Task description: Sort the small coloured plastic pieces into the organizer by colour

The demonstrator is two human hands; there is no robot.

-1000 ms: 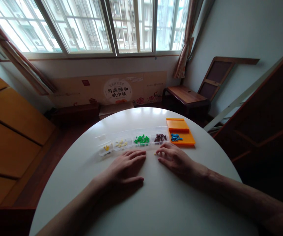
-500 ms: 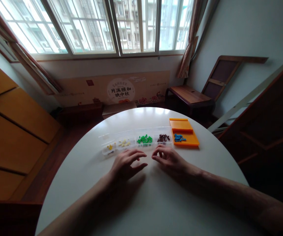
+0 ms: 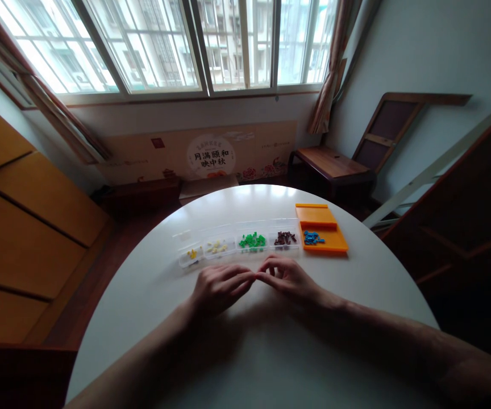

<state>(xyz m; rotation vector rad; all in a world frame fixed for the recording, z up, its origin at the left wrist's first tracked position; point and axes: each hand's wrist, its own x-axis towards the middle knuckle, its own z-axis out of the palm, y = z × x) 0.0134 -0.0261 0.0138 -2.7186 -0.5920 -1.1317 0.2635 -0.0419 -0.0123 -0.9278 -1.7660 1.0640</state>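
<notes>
My left hand (image 3: pixel 224 286) and my right hand (image 3: pixel 287 278) meet at the fingertips above the white table (image 3: pixel 266 352). Both hands are closed in a pinch; anything between the fingertips is too small or hidden to make out. Just beyond them stands a row of clear plastic boxes with their lids raised. From left to right they hold yellow pieces (image 3: pixel 192 254), pale cream pieces (image 3: pixel 217 247), green pieces (image 3: pixel 252 242) and dark brown pieces (image 3: pixel 285 239). At the right end, an orange box (image 3: pixel 342 245) lies open with small blue pieces (image 3: pixel 313 237) in it.
Behind the table, a wooden chair (image 3: pixel 333 162) stands at the right below the window (image 3: pixel 237 45). A printed banner (image 3: pixel 143 156) leans along the far wall. To the left is a wooden cabinet (image 3: pixel 28 227), and a dark wooden panel (image 3: pixel 462 227) is at the right.
My hands have come together, and their fingertips now meet where there was a gap. The left thumb has closed toward its fingers. The boxes have stayed in place.
</notes>
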